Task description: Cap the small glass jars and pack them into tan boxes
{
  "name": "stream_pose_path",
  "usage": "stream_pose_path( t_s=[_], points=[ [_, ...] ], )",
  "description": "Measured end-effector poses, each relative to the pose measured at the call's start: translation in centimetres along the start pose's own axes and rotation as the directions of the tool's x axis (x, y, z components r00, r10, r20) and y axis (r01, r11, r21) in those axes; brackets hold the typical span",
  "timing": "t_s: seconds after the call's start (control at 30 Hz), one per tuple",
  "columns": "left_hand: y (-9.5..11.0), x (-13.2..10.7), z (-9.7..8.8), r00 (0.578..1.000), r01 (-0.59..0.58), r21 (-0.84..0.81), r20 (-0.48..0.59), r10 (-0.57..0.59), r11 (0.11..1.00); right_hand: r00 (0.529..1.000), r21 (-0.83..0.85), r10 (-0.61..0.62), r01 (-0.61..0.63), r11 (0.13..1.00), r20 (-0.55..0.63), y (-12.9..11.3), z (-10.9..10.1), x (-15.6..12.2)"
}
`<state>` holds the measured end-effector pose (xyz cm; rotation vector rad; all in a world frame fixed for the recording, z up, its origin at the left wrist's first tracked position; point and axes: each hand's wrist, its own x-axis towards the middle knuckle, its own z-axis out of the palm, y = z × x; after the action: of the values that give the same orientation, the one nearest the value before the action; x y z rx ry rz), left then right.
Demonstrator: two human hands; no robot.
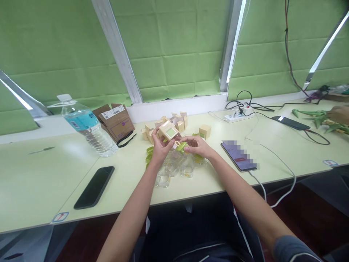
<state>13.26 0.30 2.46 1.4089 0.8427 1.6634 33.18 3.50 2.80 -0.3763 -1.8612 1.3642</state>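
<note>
My left hand [160, 147] grips a small cream cardboard box [168, 130] with a green square on its face, tilted above the table. Close beside it, my right hand [200, 146] pinches a glossy green lid [181, 147] with a pale loop on it. Below both hands lie several clear faceted containers [163, 179], partly hidden by the hands. More green lids [149, 155] rest in a column left of them. Several cream boxes [179, 122] are heaped behind my hands, and a single box [205, 131] stands to the right.
On the left are a large water bottle [91, 125], an opened brown carton [117, 125], a black phone [94, 187] and a pen [42, 150]. To the right lie a cabled phone [238, 155], a power strip [237, 115] and a black device [291, 123]. Another person's hand [339, 115] is beside green plant-like pieces [313, 118].
</note>
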Motion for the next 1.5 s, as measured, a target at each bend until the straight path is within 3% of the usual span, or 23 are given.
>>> stream_pose_path(
  t_s=[0.6, 0.77, 0.97, 1.27, 1.5],
  points=[
    [0.3, -0.3, 0.4, 0.999, -0.048, -0.012, 0.007, 0.048, 0.999, 0.959, -0.184, 0.067, -0.121, 0.976, -0.277, 0.2, 0.2, 0.4],
    [0.2, -0.3, 0.4, 0.999, -0.052, -0.010, 0.005, 0.052, 0.999, 0.934, -0.165, 0.040, -0.105, 0.981, -0.355, 0.4, 0.3, 0.6],
    [0.1, -0.3, 0.3, 0.998, -0.057, -0.014, 0.037, 0.057, 0.998, 0.903, -0.089, 0.098, -0.148, 0.985, -0.418, 0.7, 0.4, 0.6],
    [0.3, -0.4, 0.5, 0.995, -0.058, -0.021, 0.081, 0.060, 0.998, 0.844, -0.141, 0.044, -0.141, 0.980, -0.535, 1.1, 0.4, 0.9],
    [0.8, -0.6, 0.9, 0.997, 0.007, -0.017, 0.079, -0.005, 1.000, 0.813, -0.138, -0.002, -0.096, 0.986, -0.583, 1.5, 0.5, 1.0]
  ],
)
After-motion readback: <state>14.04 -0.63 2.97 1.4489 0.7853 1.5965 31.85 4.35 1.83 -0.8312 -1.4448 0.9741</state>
